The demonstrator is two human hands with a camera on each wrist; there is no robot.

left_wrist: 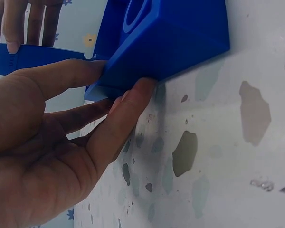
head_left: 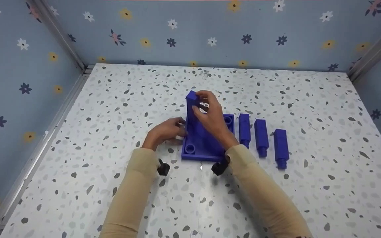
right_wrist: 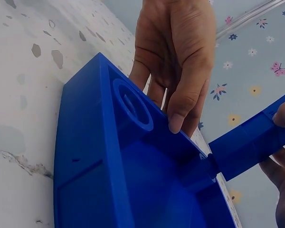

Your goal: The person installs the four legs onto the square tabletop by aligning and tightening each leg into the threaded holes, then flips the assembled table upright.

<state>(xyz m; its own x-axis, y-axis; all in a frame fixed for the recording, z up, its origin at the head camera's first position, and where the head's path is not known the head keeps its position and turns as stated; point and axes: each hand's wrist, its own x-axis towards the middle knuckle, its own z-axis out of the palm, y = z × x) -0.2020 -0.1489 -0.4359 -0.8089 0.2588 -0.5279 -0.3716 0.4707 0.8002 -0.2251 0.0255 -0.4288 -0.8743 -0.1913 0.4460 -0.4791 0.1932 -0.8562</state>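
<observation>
At a corner socket (right_wrist: 195,177), the right hand (head_left: 212,115) is pinching a post (head_left: 191,105), the left hand (head_left: 166,130) is holding the tray (head_left: 200,157); tilting could be jamming the post.

Blue square-sided leg (head_left: 191,106), upright at the far-left corner of a low-walled, open-topped blue tray (head_left: 207,145)

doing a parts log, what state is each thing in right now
Tray: open side up, on the table
Held leg: upright at far-left socket, depth unclear
Near-left socket: no leg in it
Three loose legs: lying right of the tray, narrow ends nearer
Left hand: holds the tray's left side
Right hand: grips the held leg
</observation>
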